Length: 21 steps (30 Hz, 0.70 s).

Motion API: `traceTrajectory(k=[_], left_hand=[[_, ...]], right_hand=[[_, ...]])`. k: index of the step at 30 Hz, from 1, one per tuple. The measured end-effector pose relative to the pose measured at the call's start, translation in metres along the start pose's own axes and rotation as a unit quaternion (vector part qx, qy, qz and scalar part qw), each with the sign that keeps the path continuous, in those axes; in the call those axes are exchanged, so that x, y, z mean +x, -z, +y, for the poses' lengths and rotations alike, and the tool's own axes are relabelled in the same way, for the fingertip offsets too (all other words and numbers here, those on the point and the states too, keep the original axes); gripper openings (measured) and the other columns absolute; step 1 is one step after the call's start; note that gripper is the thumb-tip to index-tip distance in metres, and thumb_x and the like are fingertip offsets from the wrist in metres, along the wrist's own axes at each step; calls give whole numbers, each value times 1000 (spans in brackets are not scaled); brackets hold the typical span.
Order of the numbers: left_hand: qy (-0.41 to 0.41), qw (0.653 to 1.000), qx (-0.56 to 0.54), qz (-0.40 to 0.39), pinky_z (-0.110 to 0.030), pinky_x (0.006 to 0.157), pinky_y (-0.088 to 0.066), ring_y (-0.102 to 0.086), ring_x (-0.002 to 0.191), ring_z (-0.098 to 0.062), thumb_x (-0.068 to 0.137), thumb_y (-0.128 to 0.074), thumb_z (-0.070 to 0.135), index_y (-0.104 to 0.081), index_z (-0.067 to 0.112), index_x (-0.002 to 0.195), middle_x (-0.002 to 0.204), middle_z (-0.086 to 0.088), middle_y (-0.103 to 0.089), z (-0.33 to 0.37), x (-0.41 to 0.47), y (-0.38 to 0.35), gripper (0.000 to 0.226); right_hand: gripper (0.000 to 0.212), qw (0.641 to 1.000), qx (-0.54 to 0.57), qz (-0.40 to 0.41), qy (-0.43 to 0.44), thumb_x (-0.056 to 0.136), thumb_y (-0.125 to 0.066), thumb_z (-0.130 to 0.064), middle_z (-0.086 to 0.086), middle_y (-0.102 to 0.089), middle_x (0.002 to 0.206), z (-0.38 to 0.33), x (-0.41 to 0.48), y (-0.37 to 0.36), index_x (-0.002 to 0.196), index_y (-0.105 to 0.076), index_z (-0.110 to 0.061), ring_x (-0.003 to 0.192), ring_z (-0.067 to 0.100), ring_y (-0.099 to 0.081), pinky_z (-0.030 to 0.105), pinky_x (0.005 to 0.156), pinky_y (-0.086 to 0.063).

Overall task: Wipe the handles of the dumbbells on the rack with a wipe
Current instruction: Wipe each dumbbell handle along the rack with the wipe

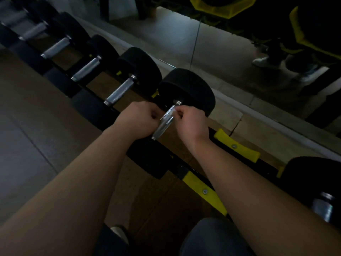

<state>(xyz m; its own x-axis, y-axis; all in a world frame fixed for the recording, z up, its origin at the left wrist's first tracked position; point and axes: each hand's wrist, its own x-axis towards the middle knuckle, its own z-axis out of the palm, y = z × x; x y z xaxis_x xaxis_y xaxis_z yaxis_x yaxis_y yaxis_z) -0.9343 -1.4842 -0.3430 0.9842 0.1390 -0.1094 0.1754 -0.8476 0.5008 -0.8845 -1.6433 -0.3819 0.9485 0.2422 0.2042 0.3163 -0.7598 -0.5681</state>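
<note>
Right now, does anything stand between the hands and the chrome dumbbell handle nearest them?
Nothing visible does. The left hand and the right hand sit on either side of the knurled chrome dumbbell handle, curled close against it.

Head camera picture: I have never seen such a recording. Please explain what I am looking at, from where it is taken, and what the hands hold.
There is no machine here. A person wears one camera on the head, so you look down along their two bare arms. In front stands a black rack with yellow brackets, carrying a row of dumbbells with black ends and shiny metal handles. The left hand and right hand meet over the handle of the nearest dumbbell. Each grip pinches a thin pale sheet, apparently the wipe, stretched across that handle. The picture is dim, so I cannot be sure.
</note>
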Motion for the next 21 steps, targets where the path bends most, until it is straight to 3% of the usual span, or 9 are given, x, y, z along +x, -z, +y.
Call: traceTrajectory(k=[3, 5, 8, 11, 15, 17, 20, 21], left_hand=[[6, 999, 11, -32, -34, 88, -54, -63, 102, -10, 85, -58, 36, -69, 41, 111, 111, 15, -69, -3, 4, -1, 28], [11, 999, 9, -29, -32, 88, -53, -63, 103, -11, 80, -55, 42, -70, 43, 110, 108, 16, -70, -2, 4, -1, 34], [30, 999, -3, -9, -30, 87, -51, -64, 104, -13, 60, -41, 61, -71, 44, 106, 107, 16, -70, 2, 0, -1, 57], [38, 999, -22, 29, -31, 83, -51, -63, 101, -14, 78, -53, 42, -70, 43, 99, 109, 14, -69, -1, 0, -3, 27], [36, 998, -33, 47, -30, 76, -45, -58, 95, -13, 87, -55, 25, -69, 40, 105, 111, 11, -66, -2, 1, -5, 27], [39, 998, -26, 44, -30, 77, -45, -59, 97, -13, 86, -54, 25, -70, 39, 105, 112, 10, -67, -3, 3, -6, 28], [48, 998, -22, 37, -34, 87, -52, -63, 104, -18, 82, -52, 28, -71, 40, 102, 113, 9, -70, -3, 4, -4, 30], [50, 998, -21, 31, -36, 89, -53, -64, 105, -19, 81, -51, 29, -71, 40, 101, 113, 9, -70, -2, 3, -3, 30]], right_hand=[[23, 996, -69, -7, 52, 102, -54, -29, 1, -67, 100, 0, -1, -9, 103, -76, -21, 83, 17, -66, 33, 68, -54], [19, 986, -74, -38, 142, 96, -61, -24, 5, -69, 106, 3, -14, -15, 101, -78, -18, 90, 22, -68, 38, 76, -57], [17, 974, -36, -108, 197, 87, -67, -21, 7, -72, 105, 9, -35, -19, 94, -80, -13, 90, 27, -70, 41, 76, -58], [23, 988, -15, -40, 147, 93, -59, -30, 4, -71, 101, 8, -16, -16, 100, -78, -19, 84, 20, -68, 35, 73, -58], [21, 998, -38, 9, 52, 103, -54, -29, -2, -68, 92, 7, 10, -6, 108, -73, -20, 72, 7, -62, 23, 62, -52], [21, 992, -71, -26, 102, 102, -54, -28, -2, -65, 95, 8, 1, -14, 106, -73, -20, 77, 11, -63, 23, 63, -49], [21, 969, -82, -120, 200, 93, -64, -23, 2, -70, 107, 6, -26, -24, 108, -77, -19, 95, 22, -67, 34, 77, -56], [21, 969, -75, -118, 204, 92, -65, -23, 2, -71, 109, 5, -29, -24, 109, -78, -20, 95, 23, -67, 36, 77, -57]])
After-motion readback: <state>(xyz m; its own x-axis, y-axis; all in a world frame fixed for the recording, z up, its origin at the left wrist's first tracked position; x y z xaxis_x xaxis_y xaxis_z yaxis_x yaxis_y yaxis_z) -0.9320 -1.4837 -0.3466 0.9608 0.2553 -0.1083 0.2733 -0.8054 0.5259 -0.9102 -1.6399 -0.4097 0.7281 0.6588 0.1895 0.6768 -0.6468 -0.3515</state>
